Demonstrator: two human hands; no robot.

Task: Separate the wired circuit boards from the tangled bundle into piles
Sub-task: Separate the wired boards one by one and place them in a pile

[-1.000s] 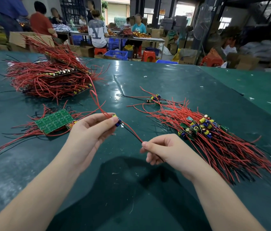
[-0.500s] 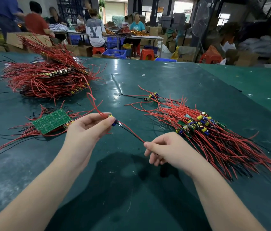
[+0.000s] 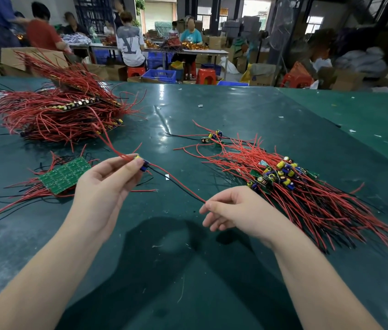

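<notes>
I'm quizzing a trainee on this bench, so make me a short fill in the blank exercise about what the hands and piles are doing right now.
1. The left hand pinches a small circuit board with ____ and yellow parts.
2. The right hand pinches the ends of that board's red and ____ wires.
3. The flat green panel lies to the ____ of the left hand.

Missing words: blue; black; left

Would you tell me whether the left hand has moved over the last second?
Yes. The left hand, pinching a wired board, has drifted slightly left, toward the green board lying on the table.
</notes>
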